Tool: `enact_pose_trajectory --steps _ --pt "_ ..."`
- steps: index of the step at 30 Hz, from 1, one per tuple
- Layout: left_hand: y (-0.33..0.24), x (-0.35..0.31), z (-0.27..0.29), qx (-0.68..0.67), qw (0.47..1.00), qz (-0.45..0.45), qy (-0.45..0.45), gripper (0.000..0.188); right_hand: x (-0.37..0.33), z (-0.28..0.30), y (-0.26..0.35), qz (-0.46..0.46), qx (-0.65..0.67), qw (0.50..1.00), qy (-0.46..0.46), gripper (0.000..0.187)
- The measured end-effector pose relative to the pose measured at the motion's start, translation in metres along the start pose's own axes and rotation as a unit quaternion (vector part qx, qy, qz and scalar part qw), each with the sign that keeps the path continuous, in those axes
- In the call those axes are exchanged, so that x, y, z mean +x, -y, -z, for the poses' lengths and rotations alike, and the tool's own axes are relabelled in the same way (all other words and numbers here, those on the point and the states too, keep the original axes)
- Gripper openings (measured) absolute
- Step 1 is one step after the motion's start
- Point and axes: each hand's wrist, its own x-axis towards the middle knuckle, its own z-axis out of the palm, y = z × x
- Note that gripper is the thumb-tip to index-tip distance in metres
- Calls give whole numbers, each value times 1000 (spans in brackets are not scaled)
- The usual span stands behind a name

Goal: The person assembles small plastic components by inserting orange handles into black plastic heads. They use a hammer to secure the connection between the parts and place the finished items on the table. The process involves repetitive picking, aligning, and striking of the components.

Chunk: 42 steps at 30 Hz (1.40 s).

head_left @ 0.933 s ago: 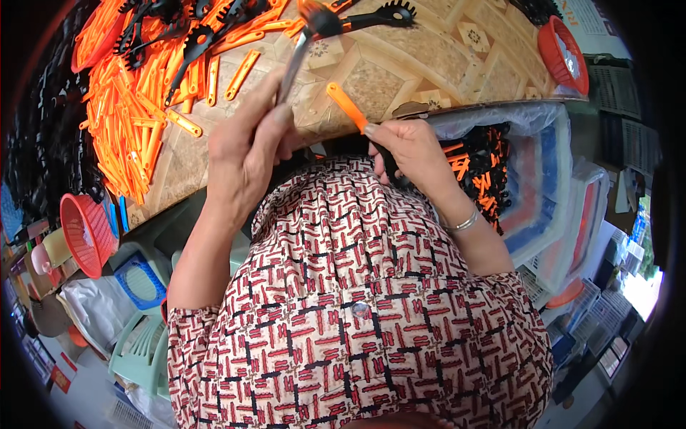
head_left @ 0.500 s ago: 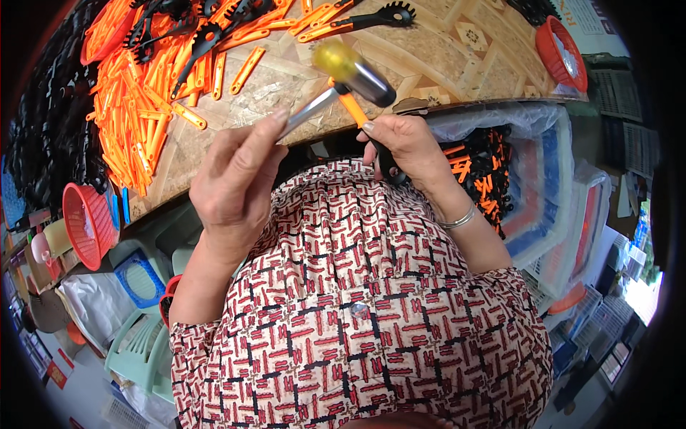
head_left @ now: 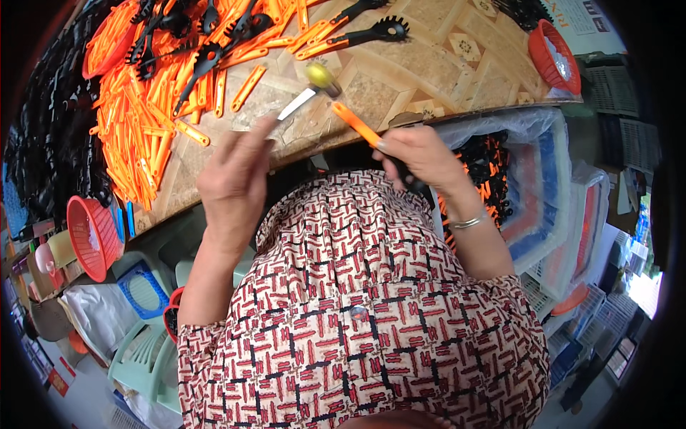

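The left hand (head_left: 234, 182) is closed around the handle of a small hammer (head_left: 309, 91), whose metal shaft runs up and to the right to a yellowish head hanging just above the tabletop. The right hand (head_left: 423, 159) grips an orange-handled utensil (head_left: 357, 125) by its lower part, fingers wrapped tight, so that the orange handle sticks up and to the left with its tip near the hammer head, a small gap between them; the dark part of the utensil is mostly hidden under the palm. Both hands work at the near edge of a patterned wooden table (head_left: 429, 57). To the left on the table lies a big heap of loose orange handles (head_left: 136, 136), mixed with black slotted spoons (head_left: 200, 61), and two finished black spoons with orange handles (head_left: 357, 32) lie farther back. A red basket (head_left: 554, 53) sits at the table's far right corner. Right of the person, a plastic-lined crate (head_left: 493, 179) holds black and orange pieces. Another red basket (head_left: 91, 236) and pale green stools (head_left: 146, 357) stand low on the left. The patterned shirt (head_left: 357, 322) fills the foreground.
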Motion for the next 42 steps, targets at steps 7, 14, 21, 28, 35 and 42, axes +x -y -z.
enact_pose_trajectory --steps 7,14,21,28,35,42 --pt "48 13 11 -245 928 277 -34 41 -80 121 13 33 -486 848 -208 28" --pt "49 54 13 24 971 239 6 36 51 62 72 449 -538 651 -292 15" --pt "43 66 5 157 979 117 54 31 107 40 79 434 -651 572 -246 15" --pt "36 64 7 52 984 145 85 27 20 8 57 315 -476 802 -175 15" --pt "1 78 -11 -190 939 64 280 27 5 -12 -2 117 -124 978 -122 22" --pt "-6 97 -26 -44 922 -26 384 31 9 -18 0 106 -170 967 -154 28"
